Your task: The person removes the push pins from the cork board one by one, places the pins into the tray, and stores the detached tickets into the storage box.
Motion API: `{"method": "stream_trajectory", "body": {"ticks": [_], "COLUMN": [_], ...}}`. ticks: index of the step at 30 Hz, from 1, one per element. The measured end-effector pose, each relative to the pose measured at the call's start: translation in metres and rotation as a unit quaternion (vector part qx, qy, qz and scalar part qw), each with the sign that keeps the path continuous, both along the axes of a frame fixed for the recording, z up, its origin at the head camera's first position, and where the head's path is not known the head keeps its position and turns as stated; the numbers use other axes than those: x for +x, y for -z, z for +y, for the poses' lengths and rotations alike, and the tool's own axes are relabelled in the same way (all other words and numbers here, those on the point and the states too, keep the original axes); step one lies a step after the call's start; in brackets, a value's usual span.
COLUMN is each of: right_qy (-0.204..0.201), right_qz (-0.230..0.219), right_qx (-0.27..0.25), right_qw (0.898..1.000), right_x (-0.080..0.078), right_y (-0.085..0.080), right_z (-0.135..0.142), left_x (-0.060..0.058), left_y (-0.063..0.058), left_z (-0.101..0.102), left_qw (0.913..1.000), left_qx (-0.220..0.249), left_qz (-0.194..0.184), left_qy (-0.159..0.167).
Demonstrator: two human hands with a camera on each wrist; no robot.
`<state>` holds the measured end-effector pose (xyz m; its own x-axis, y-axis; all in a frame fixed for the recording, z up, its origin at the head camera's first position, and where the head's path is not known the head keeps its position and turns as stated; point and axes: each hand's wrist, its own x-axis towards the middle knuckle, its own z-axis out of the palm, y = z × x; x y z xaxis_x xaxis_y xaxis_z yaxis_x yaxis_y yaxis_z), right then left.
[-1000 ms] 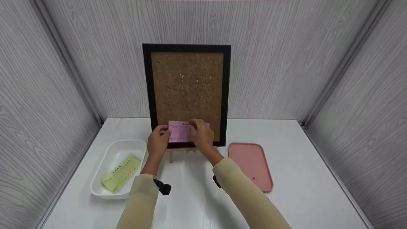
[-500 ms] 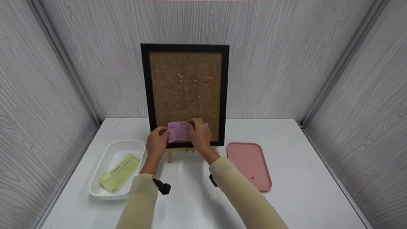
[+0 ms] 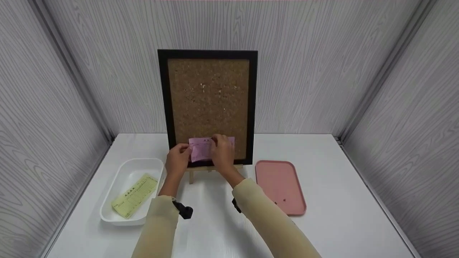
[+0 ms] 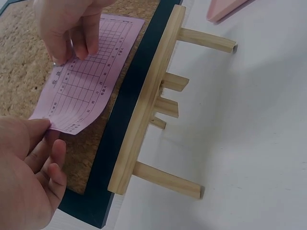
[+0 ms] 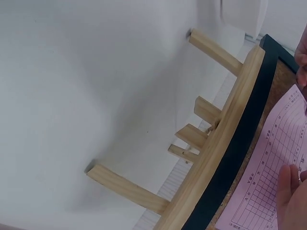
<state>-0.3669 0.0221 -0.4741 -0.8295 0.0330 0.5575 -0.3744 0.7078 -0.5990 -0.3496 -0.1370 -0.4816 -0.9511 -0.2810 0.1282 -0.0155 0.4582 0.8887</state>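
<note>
A pink printed slip (image 3: 200,149) lies against the lower part of a black-framed cork board (image 3: 211,102). My left hand (image 3: 177,159) pinches its left end between thumb and fingertips; that end curves away from the cork in the left wrist view. My right hand (image 3: 222,152) grips the slip near the middle of its top edge, fingers bent, covering part of the print. Whether a small pin is between those fingertips I cannot tell. In the right wrist view, the slip's printed grid (image 5: 264,191) runs beneath the right fingers (image 5: 286,184).
A wooden easel (image 4: 148,105) bears the board. At left, a white tray (image 3: 107,211) holds a yellow slip (image 3: 134,195). At right, a pink tray (image 3: 278,175) has small reddish bits (image 3: 284,200) on it. Grey wood-grain walls surround the white table (image 3: 337,200).
My right hand has shifted slightly left and down along the slip, uncovering more of its right end. The slip's left end has dipped and bows a little. My left hand has barely moved.
</note>
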Motion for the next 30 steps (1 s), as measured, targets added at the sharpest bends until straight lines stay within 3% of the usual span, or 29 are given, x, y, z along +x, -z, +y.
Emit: {"method": "stream_trajectory", "body": {"ticks": [7, 19, 30], "right_qy": [-0.016, -0.038, -0.026], "right_qz": [-0.031, -0.055, -0.001], "right_qx": [-0.038, -0.056, -0.047], "right_qw": [0.999, 0.996, 0.999], "right_x": [-0.0021, -0.0041, -0.0011], "right_y": [-0.0001, 0.0013, 0.0025], "right_z": [0.0002, 0.0026, -0.001], "left_x": [-0.0007, -0.0001, 0.0014], "left_y": [0.0017, 0.0027, 0.0042], "left_z": [-0.0001, -0.0004, 0.0015], "left_qw": [0.9999, 0.9996, 0.9995], "left_qx": [0.012, 0.023, 0.031], "left_qz": [-0.007, -0.016, 0.01], "left_qy": [0.001, 0.005, 0.005]}}
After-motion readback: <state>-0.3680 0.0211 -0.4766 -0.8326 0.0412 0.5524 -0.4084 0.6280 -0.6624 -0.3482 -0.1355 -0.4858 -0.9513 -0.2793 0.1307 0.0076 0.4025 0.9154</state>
